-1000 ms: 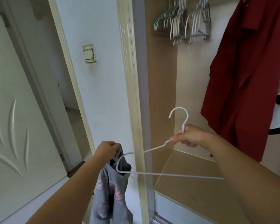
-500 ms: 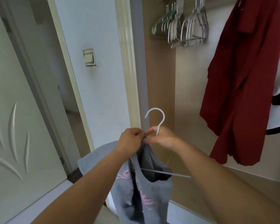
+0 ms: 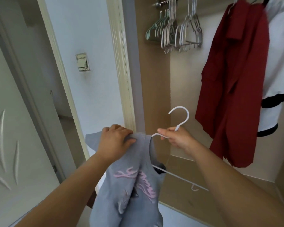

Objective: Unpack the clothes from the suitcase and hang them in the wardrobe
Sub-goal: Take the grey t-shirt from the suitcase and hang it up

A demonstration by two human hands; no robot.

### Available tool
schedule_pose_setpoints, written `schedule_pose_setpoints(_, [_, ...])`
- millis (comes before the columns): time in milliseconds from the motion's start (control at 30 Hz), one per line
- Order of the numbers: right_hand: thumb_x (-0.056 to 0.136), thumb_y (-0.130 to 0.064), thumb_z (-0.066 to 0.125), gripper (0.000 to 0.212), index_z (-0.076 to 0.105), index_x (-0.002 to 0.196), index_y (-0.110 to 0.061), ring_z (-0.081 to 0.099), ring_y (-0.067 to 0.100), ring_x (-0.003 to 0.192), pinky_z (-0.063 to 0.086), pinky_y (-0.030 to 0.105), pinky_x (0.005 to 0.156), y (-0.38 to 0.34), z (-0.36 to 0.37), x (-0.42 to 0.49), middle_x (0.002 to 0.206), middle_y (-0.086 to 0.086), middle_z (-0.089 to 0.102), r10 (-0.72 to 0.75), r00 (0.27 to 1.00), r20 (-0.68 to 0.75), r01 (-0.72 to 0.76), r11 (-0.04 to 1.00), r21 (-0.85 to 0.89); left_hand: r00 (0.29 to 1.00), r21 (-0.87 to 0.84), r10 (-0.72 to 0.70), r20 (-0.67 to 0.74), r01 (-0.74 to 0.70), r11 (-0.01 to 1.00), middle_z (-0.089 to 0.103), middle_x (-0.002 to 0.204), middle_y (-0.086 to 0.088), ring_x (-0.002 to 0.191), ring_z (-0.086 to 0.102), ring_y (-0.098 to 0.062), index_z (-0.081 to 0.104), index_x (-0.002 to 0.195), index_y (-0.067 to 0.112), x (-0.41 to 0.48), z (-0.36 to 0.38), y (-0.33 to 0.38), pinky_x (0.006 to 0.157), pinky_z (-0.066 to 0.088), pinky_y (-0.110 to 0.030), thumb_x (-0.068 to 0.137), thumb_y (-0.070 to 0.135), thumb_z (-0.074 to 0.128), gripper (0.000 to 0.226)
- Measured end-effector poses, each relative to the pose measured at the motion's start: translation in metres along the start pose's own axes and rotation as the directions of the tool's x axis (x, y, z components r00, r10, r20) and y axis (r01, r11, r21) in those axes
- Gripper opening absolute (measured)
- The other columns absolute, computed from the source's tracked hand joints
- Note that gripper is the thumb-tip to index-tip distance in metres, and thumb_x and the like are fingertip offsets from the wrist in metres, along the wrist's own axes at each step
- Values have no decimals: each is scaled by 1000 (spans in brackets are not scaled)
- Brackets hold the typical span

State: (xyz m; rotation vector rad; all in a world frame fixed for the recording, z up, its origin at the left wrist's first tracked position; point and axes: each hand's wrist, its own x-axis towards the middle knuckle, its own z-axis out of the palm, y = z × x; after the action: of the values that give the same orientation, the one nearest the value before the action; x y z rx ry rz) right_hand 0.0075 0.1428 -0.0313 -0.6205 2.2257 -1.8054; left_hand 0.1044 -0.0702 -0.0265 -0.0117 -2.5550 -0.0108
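Note:
A grey top with pink lettering (image 3: pixel 129 182) hangs in front of me, one arm of a white wire hanger (image 3: pixel 180 118) threaded into its neck. My left hand (image 3: pixel 115 140) grips the shoulder of the grey top over the hanger's left arm. My right hand (image 3: pixel 175 136) pinches the hanger just below its hook. The hanger's right arm and bottom bar stick out bare. The open wardrobe (image 3: pixel 156 102) is right behind, its rail (image 3: pixel 164 2) at the top. The suitcase is out of view.
Several empty hangers (image 3: pixel 175 30) hang bunched on the rail's left part. A red garment (image 3: pixel 233 82) and a white one with black trim (image 3: pixel 279 69) hang at right. A door (image 3: pixel 8 128) stands open at left, a wall switch (image 3: pixel 82 62) beside the wardrobe frame.
The hanger's left arm went into the grey top's neck. My hands met at the hanger's neck, then my left hand drew the fabric out left over the shoulder. The view tilted up slightly.

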Motion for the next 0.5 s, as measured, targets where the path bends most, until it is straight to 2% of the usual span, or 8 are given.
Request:
schedule_pose_setpoints(67, [88, -39, 63, 36, 64, 68, -8, 21, 6, 33, 23, 14, 38, 0, 0, 0, 37, -6, 27, -8, 1000, 4, 8, 999, -40, 995, 92, 29, 92, -37, 995, 70, 97, 9, 97, 60, -18, 69, 101, 26, 1, 2, 2, 96, 28, -40, 85, 51, 13, 64])
schedule_pose_setpoints(133, [90, -40, 59, 40, 63, 67, -8, 30, 3, 30, 29, 17, 45, 0, 5, 5, 32, -9, 34, -20, 999, -26, 17, 995, -98, 977, 118, 54, 206, -80, 990, 68, 98, 9, 96, 60, -14, 66, 101, 25, 5, 4, 12, 106, 21, -40, 87, 47, 8, 64])
schedule_pose_setpoints(167, [91, -41, 58, 41, 61, 64, -10, 35, 2, 32, 31, 20, 49, 0, 8, 7, 30, -9, 38, -31, 998, -53, 25, 993, -115, 970, 101, 85, 227, -111, 989, 67, 98, 7, 95, 61, -16, 64, 100, 22, 6, 6, 17, 105, 26, -38, 87, 47, 7, 63])
schedule_pose_setpoints(200, [91, -42, 58, 42, 58, 60, -13, 39, 2, 36, 33, 22, 52, -1, 12, 10, 32, -9, 42, -49, 996, -80, 38, 991, -128, 967, 44, 100, 234, -114, 993, 67, 96, 3, 92, 61, -19, 62, 98, 18, 8, 7, 24, 98, 35, -34, 91, 45, 12, 57])
schedule_pose_setpoints(267, [90, -44, 58, 44, 54, 56, -16, 44, 9, 48, 36, 24, 57, -2, 23, 15, 43, -8, 47, -78, 991, -104, 65, 990, -121, 972, -164, 91, 218, -55, 985, 66, 94, -5, 87, 61, -25, 59, 96, 13, 11, 9, 39, 79, 44, -32, 98, 37, 33, 36])
schedule_pose_setpoints(300, [90, -44, 57, 43, 52, 56, -17, 44, 10, 49, 37, 24, 55, -3, 28, 17, 45, -6, 47, -81, 992, -101, 73, 994, -80, 976, -262, 92, 198, -38, 964, 67, 94, -5, 86, 61, -24, 60, 99, 14, 12, 8, 46, 76, 46, -32, 97, 34, 42, 27])
schedule_pose_setpoints(400, [91, -44, 55, 43, 50, 57, -18, 41, 9, 39, 33, 17, 40, -11, 40, 15, 41, -6, 45, -83, 994, -77, 87, 995, 50, 981, -395, 110, 161, -38, 918, 70, 97, -3, 87, 64, -22, 60, 106, 18, 20, 2, 57, 77, 50, -35, 92, 30, 53, 19])
schedule_pose_setpoints(500, [87, -46, 60, 37, 54, 67, -15, 50, 9, 43, 41, 19, 44, -12, 40, 12, 50, 0, 54, -142, 988, -62, 146, 988, 50, 988, -416, 62, 142, 3, 909, 70, 92, -4, 84, 64, -22, 62, 96, 16, 23, 0, 49, 74, 48, -31, 93, 25, 54, 13])
